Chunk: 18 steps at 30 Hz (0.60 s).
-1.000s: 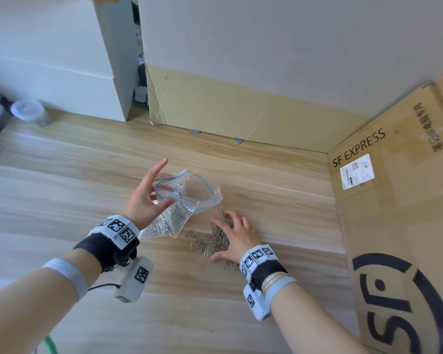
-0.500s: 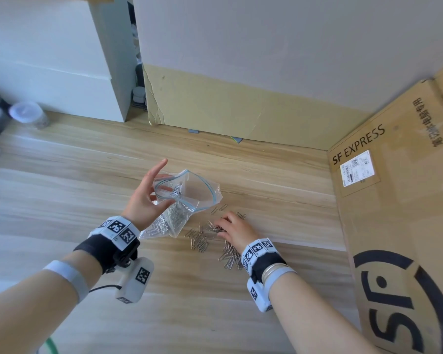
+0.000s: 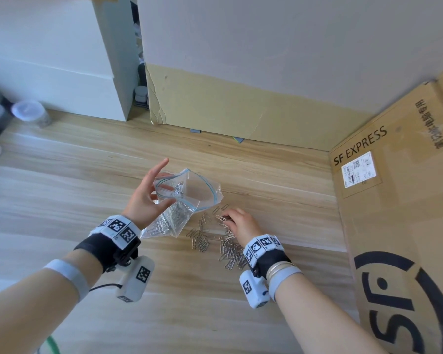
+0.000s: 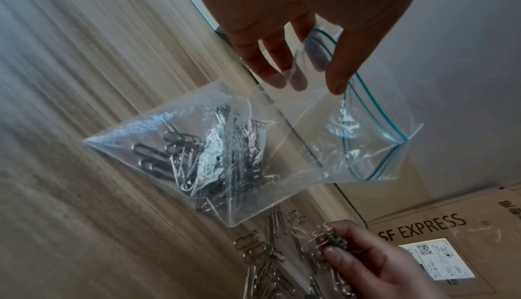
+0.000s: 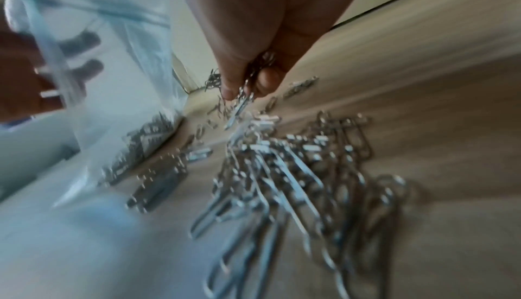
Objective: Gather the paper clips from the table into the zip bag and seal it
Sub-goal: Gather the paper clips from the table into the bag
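Note:
A clear zip bag (image 3: 189, 192) with a blue seal strip hangs with its mouth wide open, its bottom holding several silver paper clips (image 4: 208, 159). My left hand (image 3: 149, 198) holds the bag's near rim between thumb and fingers (image 4: 335, 76). Loose paper clips (image 3: 215, 241) lie scattered on the wooden table (image 3: 62, 200) just right of the bag. My right hand (image 3: 238, 223) sits over them, pinching a small bunch of clips (image 5: 245, 94) between thumb and fingers (image 4: 338, 246), just above the pile (image 5: 296, 170).
A large SF EXPRESS cardboard box (image 3: 394, 200) stands close on the right. A cardboard panel (image 3: 228, 108) and a white cabinet (image 3: 62, 60) line the back wall. A clear lidded cup (image 3: 31, 113) sits far left.
My right hand went from lying flat on the pile to curling and pinching a bunch of clips, pulling back slightly. The pile spread out. The left hand and bag stayed put.

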Motion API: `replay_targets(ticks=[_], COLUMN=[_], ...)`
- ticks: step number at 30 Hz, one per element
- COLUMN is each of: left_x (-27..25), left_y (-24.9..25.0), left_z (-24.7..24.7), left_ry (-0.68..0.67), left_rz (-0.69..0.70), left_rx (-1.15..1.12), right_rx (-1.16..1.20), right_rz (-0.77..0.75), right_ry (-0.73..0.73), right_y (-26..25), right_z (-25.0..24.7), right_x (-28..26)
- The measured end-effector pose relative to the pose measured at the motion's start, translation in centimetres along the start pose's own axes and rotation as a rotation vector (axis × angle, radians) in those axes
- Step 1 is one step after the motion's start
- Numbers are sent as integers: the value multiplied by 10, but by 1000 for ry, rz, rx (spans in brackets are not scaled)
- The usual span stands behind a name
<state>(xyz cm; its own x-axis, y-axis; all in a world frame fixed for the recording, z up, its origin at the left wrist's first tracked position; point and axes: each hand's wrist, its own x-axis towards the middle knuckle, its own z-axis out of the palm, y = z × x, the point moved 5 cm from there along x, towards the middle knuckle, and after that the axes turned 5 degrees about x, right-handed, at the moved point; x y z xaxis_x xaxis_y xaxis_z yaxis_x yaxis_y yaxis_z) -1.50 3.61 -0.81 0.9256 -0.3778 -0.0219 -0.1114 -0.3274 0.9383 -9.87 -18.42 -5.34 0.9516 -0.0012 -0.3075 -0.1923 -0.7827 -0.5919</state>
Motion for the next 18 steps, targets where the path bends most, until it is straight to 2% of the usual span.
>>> replay_targets(ticks=[6, 11, 14, 18], left_x=[2, 4, 5, 5], left_y=[-3, -3, -1, -1], left_z=[-1, 0, 0, -1], left_ry=[0, -20, -28, -25], left_rz=[6, 24, 34, 38], left_rx=[-28, -11, 26, 23], right_rx=[20, 19, 43, -30], right_rz=[-79, -253, -366, -421], right_ry=[122, 197, 175, 31], right_y=[-31, -79, -112, -133], right_z=[-54, -83, -79, -54], right_x=[-3, 10, 22, 37])
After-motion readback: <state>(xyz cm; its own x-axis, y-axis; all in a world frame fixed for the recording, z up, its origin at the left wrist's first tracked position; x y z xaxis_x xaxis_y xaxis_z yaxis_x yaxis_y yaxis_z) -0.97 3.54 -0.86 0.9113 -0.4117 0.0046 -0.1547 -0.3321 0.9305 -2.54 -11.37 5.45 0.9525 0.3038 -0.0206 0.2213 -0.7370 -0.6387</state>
